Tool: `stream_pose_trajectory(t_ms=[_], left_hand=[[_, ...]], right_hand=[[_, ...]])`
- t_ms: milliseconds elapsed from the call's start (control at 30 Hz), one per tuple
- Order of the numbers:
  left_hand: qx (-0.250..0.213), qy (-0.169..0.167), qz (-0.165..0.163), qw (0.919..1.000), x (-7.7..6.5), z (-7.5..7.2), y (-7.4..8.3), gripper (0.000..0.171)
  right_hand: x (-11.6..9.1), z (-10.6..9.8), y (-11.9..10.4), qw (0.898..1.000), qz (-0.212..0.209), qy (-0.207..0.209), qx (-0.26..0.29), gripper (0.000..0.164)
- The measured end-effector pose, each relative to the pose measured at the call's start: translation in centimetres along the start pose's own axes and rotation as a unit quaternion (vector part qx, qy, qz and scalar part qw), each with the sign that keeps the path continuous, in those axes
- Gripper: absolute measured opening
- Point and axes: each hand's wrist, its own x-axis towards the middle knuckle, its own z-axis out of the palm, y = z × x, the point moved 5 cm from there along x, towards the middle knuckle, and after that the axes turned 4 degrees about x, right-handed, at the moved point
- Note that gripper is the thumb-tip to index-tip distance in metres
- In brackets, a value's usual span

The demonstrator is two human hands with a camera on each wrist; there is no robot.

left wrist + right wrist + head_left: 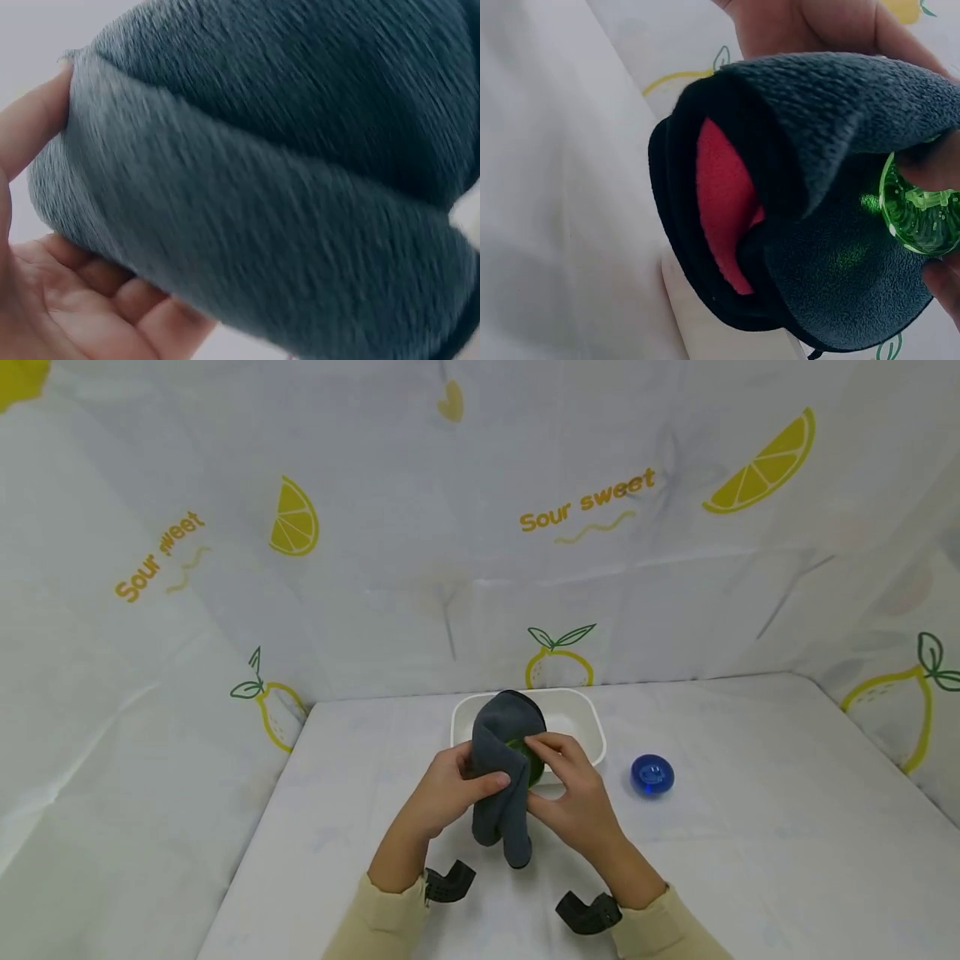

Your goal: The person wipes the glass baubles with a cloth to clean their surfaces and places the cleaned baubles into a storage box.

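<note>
A dark grey-blue plush cloth with black edging hangs folded between the two hands, in front of the white tray. My left hand grips it, thumb on the near face and fingers behind. In the right wrist view, a red-pink lining shows inside the fold. My right hand pinches a small clear green round piece, glass or plastic, between thumb and fingers against the cloth. Part of the green piece is hidden by the fingers. To the right on the table lies a similar clear blue round piece.
The white rectangular tray stands just behind the hands, partly covered by the cloth. A white covering lies over the table. Behind it rises a white lemon-printed sheet, with more on both sides.
</note>
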Motion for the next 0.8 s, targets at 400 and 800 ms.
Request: stream_pose_trajectory(t_ms=[400, 800], left_hand=[[0.011, 0.014, 0.021, 0.9996, 0.0, 0.0, 0.3, 0.043], [0.027, 0.050, 0.045, 0.9974, -0.1, -0.9, 0.3, 0.034]], right_hand=[[0.0, -0.4, 0.1, 1.000, 0.019, -0.006, 0.004, 0.063], [-0.4, -0.9, 2.0, 0.932, 0.304, 0.015, 0.196, 0.057]])
